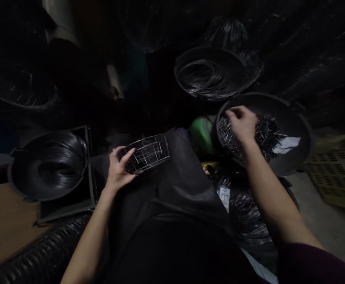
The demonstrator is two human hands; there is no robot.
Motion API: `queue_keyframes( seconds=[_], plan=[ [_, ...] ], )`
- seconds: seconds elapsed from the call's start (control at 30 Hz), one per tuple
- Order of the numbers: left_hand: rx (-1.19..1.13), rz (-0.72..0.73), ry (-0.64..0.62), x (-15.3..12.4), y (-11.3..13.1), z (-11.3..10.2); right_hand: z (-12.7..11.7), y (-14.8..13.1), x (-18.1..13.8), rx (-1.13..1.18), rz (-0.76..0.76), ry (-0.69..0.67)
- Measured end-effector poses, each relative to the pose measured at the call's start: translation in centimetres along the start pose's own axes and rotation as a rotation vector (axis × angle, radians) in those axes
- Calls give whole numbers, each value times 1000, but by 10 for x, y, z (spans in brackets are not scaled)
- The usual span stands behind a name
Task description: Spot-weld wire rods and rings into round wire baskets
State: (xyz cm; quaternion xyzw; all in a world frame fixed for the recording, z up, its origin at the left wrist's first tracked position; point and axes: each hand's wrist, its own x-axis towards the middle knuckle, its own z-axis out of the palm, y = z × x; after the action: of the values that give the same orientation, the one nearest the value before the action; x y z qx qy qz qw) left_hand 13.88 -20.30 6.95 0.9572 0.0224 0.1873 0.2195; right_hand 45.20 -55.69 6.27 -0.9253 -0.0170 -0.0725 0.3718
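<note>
In my left hand (pixel 120 167) is a small wire basket (pixel 150 152), an open frame of thin metal wires, gripped at its left end above my lap. A dark apron (pixel 184 177) lies across my legs beneath it. My right hand (pixel 243 124) is over a wide black basin (pixel 297 146) on the right, with its fingers curled together. Whether a piece is between those fingers is too blurred and dark to make out. Many short cut wire pieces (pixel 269 132) fill part of this basin, and a white scrap of paper (pixel 287 144) lies among them.
Coiled wire (pixel 61 157) sits in a black basin at left, on a dark square frame (pixel 66 209). Another wire coil (pixel 200 77) lies in a basin at the back. A green round object (pixel 202 132) and a yellow plastic crate (pixel 338 173) are at the right.
</note>
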Motion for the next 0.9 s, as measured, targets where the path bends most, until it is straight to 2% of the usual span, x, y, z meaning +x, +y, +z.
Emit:
queue_keyframes(
  seconds=[0.07, 0.13, 0.2, 0.27, 0.37, 0.47, 0.57, 0.63, 0.7, 0.77, 0.9],
  plan=[
    [5, 9, -35, -1, 1, 7, 15, -36, -40, 8, -224, -209],
    [1, -15, -46, -3, 2, 10, 35, -71, -74, -128, -367, -415],
    [-18, -39, -18, -7, 4, 7, 51, -96, -95, -351, -383, -551],
    [-39, -51, 32, -11, 7, 0, 61, -107, -103, -532, -362, -603],
    [-31, -35, 105, -18, 9, -9, 61, -94, -91, -621, -353, -517],
    [-3, 11, 86, -21, 8, -4, 52, -65, -69, -547, -251, -265],
    [-27, 55, -28, -18, 5, 15, 36, -52, -69, -307, -242, -87],
    [-55, 52, -78, -13, 2, 29, 25, -59, -89, -61, -296, -33],
    [-78, 32, -89, -10, -3, 38, 20, -69, -121, 177, -314, -15],
    [-102, 14, -90, -9, -8, 41, 23, -74, -156, 327, -270, -66],
    [-120, -77, -177, -16, -17, 34, 38, -55, -198, 320, -131, -293]
  ],
)
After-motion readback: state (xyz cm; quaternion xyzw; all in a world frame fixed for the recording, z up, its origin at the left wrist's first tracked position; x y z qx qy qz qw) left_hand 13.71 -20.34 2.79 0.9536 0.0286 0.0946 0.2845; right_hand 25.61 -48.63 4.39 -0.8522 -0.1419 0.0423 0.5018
